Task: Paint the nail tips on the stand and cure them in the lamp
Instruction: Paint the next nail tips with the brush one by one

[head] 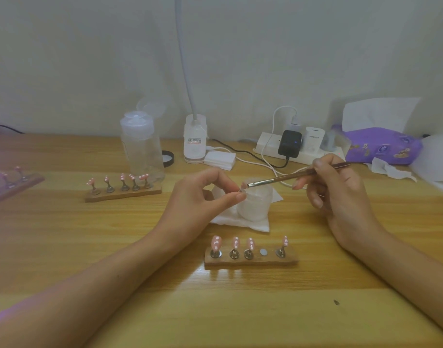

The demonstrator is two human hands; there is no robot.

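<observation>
My left hand (202, 194) pinches a small nail tip holder (242, 189) between thumb and forefinger, above a frosted jar (255, 204). My right hand (341, 189) grips a thin brush (290, 177), whose bristles touch the nail tip held by my left hand. In front of me a wooden stand (251, 259) carries several pink nail tips with white dots, and one magnet spot (263, 252) on it is bare. A second stand (123, 193) with pink tips sits to the left. A third stand (12, 183) lies at the far left in purple light.
The jar stands on a white tissue (240, 219). Behind are a clear pump bottle (141, 149), a white desk lamp base (194, 139), cotton pads (220, 159), a power strip with chargers (290, 146) and a purple wipes pack (383, 145). The wooden table (89, 234) spreads around.
</observation>
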